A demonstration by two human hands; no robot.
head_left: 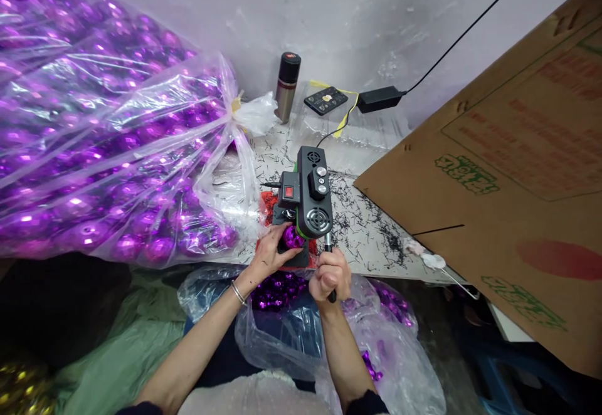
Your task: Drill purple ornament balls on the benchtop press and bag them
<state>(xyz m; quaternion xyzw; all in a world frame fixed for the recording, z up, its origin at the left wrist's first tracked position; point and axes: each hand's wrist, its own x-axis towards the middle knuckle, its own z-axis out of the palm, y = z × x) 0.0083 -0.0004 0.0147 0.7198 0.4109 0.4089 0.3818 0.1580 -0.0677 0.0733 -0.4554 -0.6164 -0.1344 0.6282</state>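
My left hand [271, 253] pinches a shiny purple ball [292, 237] between thumb and fingers, at the front of a small black bench machine [314, 195]. The machine has round vents, silver knobs and a red switch [288, 192] on a side box. My right hand [331, 274] is wrapped round the black-gripped lever [328, 246] on the machine's right side, its end poking out below my fist. Part of the ball is hidden under the machine's head. Red material [269, 205] shows beneath the black base.
A big clear bag of purple balls [117, 152] fills the left. Behind the machine are a flask [286, 89], a black patterned flat object [325, 100] and a power adapter [380, 99]. Dark scraps litter the worktop [371, 214]. A cardboard box [493, 170] stands right; an open bag [277, 327] covers my lap.
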